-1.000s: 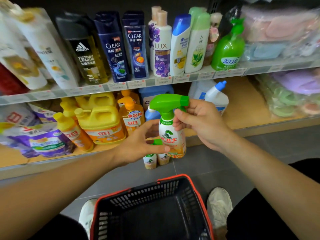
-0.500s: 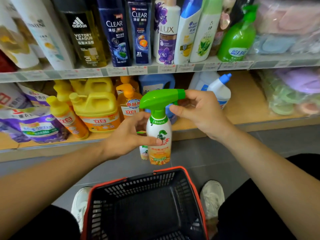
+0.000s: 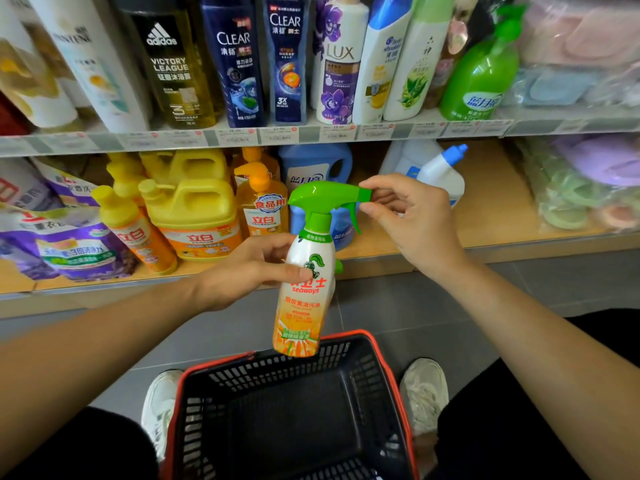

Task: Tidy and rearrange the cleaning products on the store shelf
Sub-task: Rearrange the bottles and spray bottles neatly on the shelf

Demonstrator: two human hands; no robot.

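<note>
A white-and-orange plastic spray bottle with green trigger head (image 3: pixel 304 292) is held over the red-rimmed black basket (image 3: pixel 242 379), its body gripped by the left hand (image 3: pixel 249 271), its nozzle pinched by the right hand (image 3: pixel 412 216). Nozzle-setting seems in hand; upright placement on the wooden lower shelf (image 3: pixel 495 209) is called for next.

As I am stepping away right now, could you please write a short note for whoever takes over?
Left hand holds the spray bottle round its white body, upright, above the far rim of the basket.
Right hand pinches the nozzle tip of the bottle's green trigger head.
Done: the bottle is in hand, off the shelf.
Left: set it down among the cleaners on the lower shelf; the bare wood to the right of the blue-capped white bottle looks a likely spot.
</note>
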